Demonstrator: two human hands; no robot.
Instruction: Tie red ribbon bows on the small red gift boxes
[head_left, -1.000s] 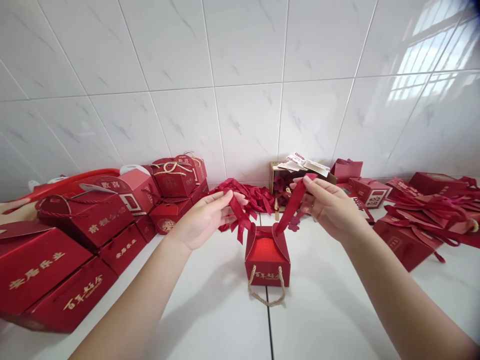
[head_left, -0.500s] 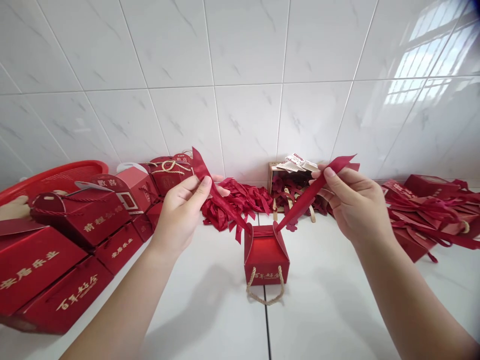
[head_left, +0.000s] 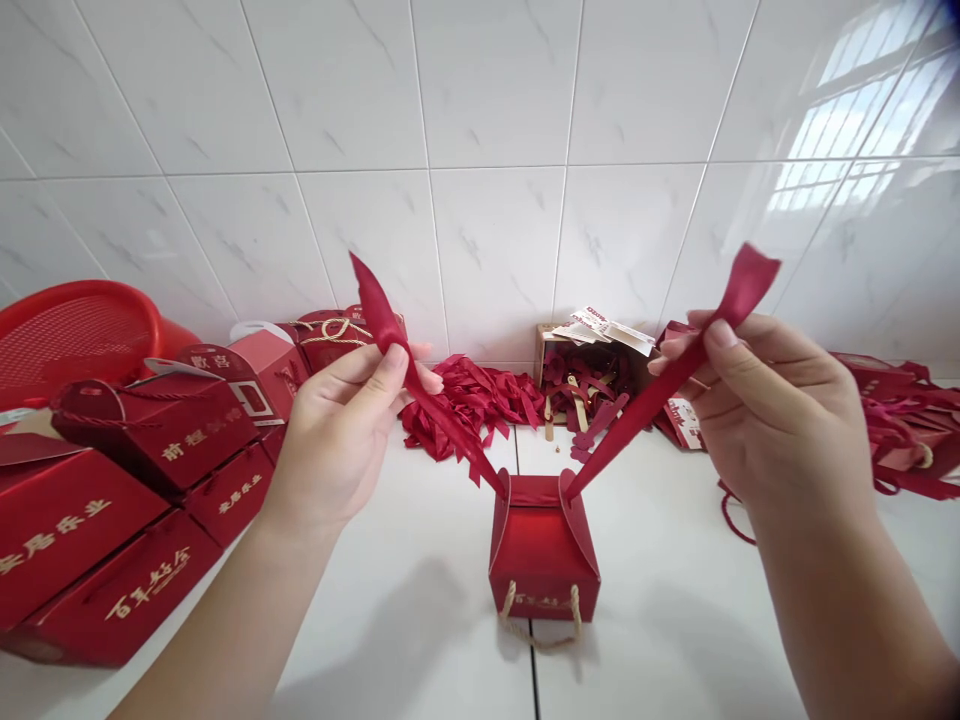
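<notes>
- Red ribbon (head_left: pixel 630 425) runs up in two straight lengths from the top flaps of a small box (head_left: pixel 544 560), which stands upright on the desk (head_left: pixel 637 660) between the forearms.
- Over the last half second the hands have spread and the box has come nearer; the ribbon looks tauter, so I judge it well drawn out on both sides, with no knot in it.
- Left hand (head_left: pixel 337 430): grip pinched tight, thumb against fingers on one ribbon length, its tip standing above.
- Right hand (head_left: pixel 784 420): same narrow grip on the other length, the tip curling over.
- Small box: flaps drawn together, contents hidden; a rope handle (head_left: pixel 576 608) hangs at its front.
- Carton (head_left: pixel 540 352) by the wall: filled with dark red pieces (head_left: pixel 592 385), white cards (head_left: pixel 600 330) lying on top.
- Basket (head_left: pixel 82 325) at far left: tilted, contents unclear.
- Stacked boxes (head_left: pixel 67 510) beside it: I cannot tell what they hold.
</notes>
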